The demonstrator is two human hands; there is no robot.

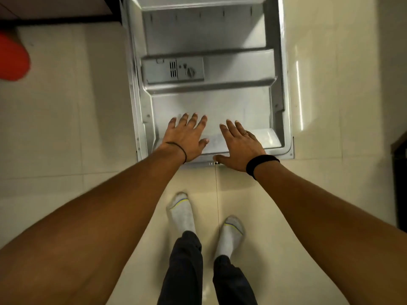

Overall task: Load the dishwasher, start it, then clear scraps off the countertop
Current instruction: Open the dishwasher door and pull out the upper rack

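Directly below the camera, the dishwasher door point(220, 102) lies folded down and flat, and it fills the upper middle of the frame. Its inner side is grey metal with a raised rim on the left, the right and the near side. The near edge crosses the middle of the picture, just above the two feet. The far edge meets the machine at the top of the frame.

One detergent dispenser point(174, 70) sits in the left half of the door, and it has one round knob point(190, 72).

Two hands are over the near part of the door. The left hand point(187, 137) has its fingers straight and spread and grasps nothing. The right hand point(240, 146) is the same, flat and released, with its thumb at the near edge. Whether the palms touch the metal, I cannot tell. The hands are near each other but apart.

One thin cord point(179, 149) is on the left wrist, one black band point(261, 164) on the right wrist, and one ring point(246, 133) on a right finger.

Pale floor tiles point(66, 128) show wide on the left of the door and narrower on the right. One red object point(12, 58), blurred, is at the left edge. One dark piece of furniture point(399, 172) stands at the right edge.

Two white socks point(181, 211) stand on the floor in the lower middle, below dark trousers point(185, 271).
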